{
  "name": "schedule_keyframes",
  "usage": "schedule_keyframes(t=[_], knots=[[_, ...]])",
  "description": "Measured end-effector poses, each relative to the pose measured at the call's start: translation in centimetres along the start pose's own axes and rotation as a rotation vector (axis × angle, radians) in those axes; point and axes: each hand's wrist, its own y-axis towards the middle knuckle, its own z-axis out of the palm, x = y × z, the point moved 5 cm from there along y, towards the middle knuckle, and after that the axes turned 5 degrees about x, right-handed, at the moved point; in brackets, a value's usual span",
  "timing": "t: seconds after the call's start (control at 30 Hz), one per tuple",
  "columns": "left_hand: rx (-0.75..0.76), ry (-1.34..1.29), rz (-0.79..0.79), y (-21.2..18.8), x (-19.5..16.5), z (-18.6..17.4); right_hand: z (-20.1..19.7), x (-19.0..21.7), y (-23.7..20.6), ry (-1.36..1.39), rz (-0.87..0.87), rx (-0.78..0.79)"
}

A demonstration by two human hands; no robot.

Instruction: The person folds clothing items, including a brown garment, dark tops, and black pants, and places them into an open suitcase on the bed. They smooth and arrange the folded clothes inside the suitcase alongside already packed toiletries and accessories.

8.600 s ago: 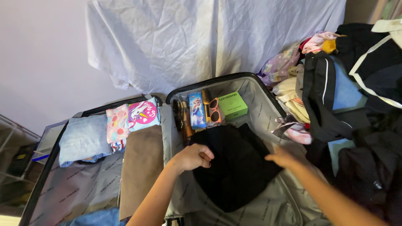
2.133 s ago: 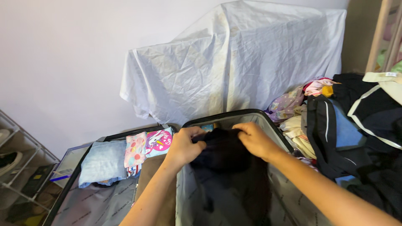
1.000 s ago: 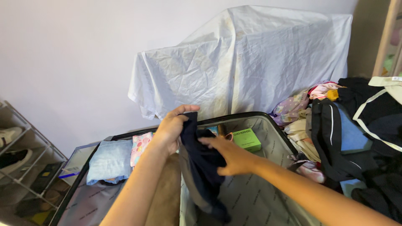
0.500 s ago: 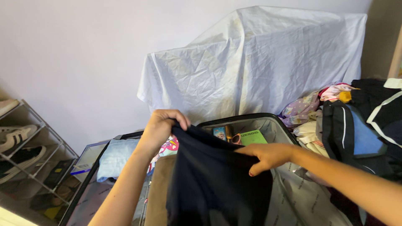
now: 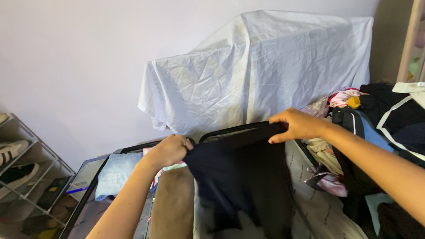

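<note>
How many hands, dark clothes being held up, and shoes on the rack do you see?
Hands: 2, left hand and right hand
Dark garment held up: 1
Shoes on the rack: 2, white shoe and black shoe
Total: 5

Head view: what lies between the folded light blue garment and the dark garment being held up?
In the head view, the left hand gripping the dark garment, a strip of pink patterned fabric and a folded tan garment lie between it and the light blue garment.
</note>
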Motion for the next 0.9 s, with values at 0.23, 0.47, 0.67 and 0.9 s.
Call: schedule_keyframes(t=[0.23,0.47,0.67,0.9], knots=[[0.012,-0.016,-0.185,-0.7,-0.5,-1.3,-1.0,-1.3,-0.5,0.093,0.039,-0.139],[-0.248,-1.246,0.001,1.0,-1.0,1.2,0.1,-8.0,0.6,0.996,0.029,-0.306],[-0.195,-0.828,0.059,3.0,-0.8,6.3,9.4,-9.0,1.1,0.162,0.107,-0.112],[-0.221,-1.321,-0.63,-0.2,3.5,14.3,17.9,-11.5,-1.0,0.868,0.665,-0.084]])
